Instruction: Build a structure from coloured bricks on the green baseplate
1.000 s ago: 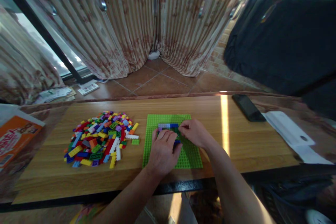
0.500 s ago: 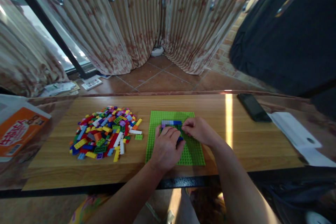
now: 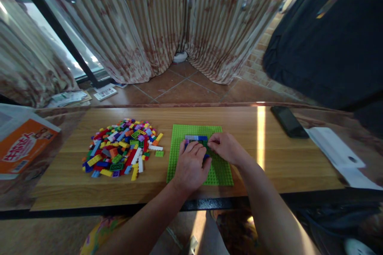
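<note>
A green baseplate [image 3: 220,175] lies on the wooden table, and an outline of building bricks stands on it. Along the back of that outline run pale grey-blue and blue bricks [image 3: 202,138], with a purple one at the left corner. My left hand [image 3: 193,165] curls over the left and front of the outline, fingers bent onto the bricks, thumb beside a dark blue brick [image 3: 206,156]. At the right side my right hand [image 3: 223,147] pinches at a dark green brick [image 3: 206,143]. The fingers cover much of the outline.
A heap of mixed coloured bricks [image 3: 119,147] lies left of the baseplate, with a lime green brick [image 3: 159,153] at its edge. To the right are a black phone [image 3: 289,122] and a white box or card [image 3: 336,147]. An orange and white package [image 3: 25,145] sits far left.
Both hands stay at the same bricks, with only slight finger movement. The whole view has shifted a little.
</note>
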A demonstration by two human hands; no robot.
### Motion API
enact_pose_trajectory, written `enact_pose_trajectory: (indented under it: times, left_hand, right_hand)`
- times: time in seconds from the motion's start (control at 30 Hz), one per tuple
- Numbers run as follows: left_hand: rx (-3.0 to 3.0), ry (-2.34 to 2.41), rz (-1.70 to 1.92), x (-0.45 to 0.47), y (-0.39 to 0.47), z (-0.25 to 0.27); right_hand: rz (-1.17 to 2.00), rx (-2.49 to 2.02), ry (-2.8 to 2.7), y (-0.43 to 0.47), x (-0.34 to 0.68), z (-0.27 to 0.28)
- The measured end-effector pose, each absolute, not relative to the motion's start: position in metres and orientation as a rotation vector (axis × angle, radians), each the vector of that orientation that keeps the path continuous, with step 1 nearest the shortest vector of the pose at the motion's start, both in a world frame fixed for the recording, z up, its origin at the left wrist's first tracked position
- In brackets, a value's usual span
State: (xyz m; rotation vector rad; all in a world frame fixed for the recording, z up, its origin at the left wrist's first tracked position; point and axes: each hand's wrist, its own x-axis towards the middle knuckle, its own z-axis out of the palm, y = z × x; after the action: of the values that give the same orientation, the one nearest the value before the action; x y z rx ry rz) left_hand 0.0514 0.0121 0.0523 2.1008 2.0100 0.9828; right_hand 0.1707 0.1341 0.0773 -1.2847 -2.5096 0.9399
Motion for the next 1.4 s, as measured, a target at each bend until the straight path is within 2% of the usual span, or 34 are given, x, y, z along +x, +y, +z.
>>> enact_pose_trajectory:
  times: [0.17, 0.43, 0.77, 1.4]
  left_hand:
    - [2.097, 2.014, 1.008, 0.052, 0.011, 0.05]
    - [2.038, 1.997, 0.952, 0.051, 0.01, 0.054]
    - [1.898, 2.009, 1.043, 0.051, 0.01, 0.052]
    - [1.838, 2.016, 1.063, 0.047, 0.009, 0.058]
  right_hand:
    - [0.988, -1.254, -2.503, 0.134, 0.173, 0.073]
    - [0.891, -1.303, -2.521, 0.132, 0.171, 0.074]
    - [0.628, -1.478, -2.498, 0.124, 0.163, 0.073]
    - [0.589, -1.52, -2.515, 0.126, 0.162, 0.065]
